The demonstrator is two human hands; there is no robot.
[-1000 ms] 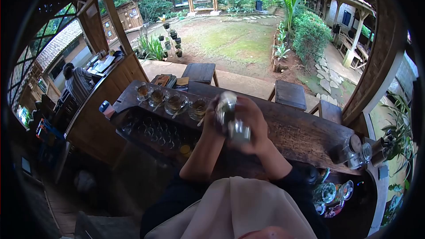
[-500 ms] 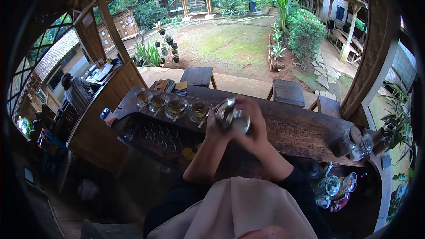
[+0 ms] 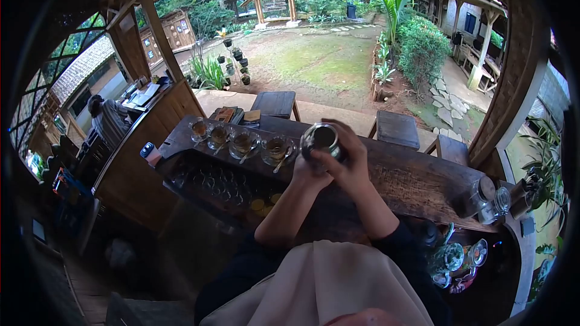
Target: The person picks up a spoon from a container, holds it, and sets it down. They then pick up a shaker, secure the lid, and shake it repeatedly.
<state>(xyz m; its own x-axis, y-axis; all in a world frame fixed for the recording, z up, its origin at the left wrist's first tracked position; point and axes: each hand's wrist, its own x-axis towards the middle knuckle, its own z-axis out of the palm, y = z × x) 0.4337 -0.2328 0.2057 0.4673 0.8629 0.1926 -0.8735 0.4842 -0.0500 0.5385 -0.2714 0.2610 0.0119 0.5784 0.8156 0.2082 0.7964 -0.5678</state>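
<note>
Both hands hold a shiny, silvery metal cup (image 3: 326, 137) over the counter, its round, dark mouth turned up toward me. My left hand (image 3: 310, 171) is closed around its lower left side, with most of the fingers hidden behind it. Wrapped over the right side is my right hand (image 3: 351, 154), its thumb across the front and its fingers along the far rim. Just left of the cup, a glass cup of amber drink (image 3: 276, 148) stands on a saucer with a spoon. More such glass cups (image 3: 243, 143) continue the row to the left.
The dark wooden counter (image 3: 411, 184) runs across in front of me. Glass jars (image 3: 488, 199) stand at its right end, and glass pitchers (image 3: 453, 258) sit lower right. Clear glasses (image 3: 220, 184) fill a lower shelf. Stools (image 3: 397, 128) stand beyond. A person (image 3: 107, 122) sits at left.
The metal cup, blurred and tilted between the hands before, now stands more upright with its mouth showing. My right hand has shifted around its side. The view has turned slightly left.
</note>
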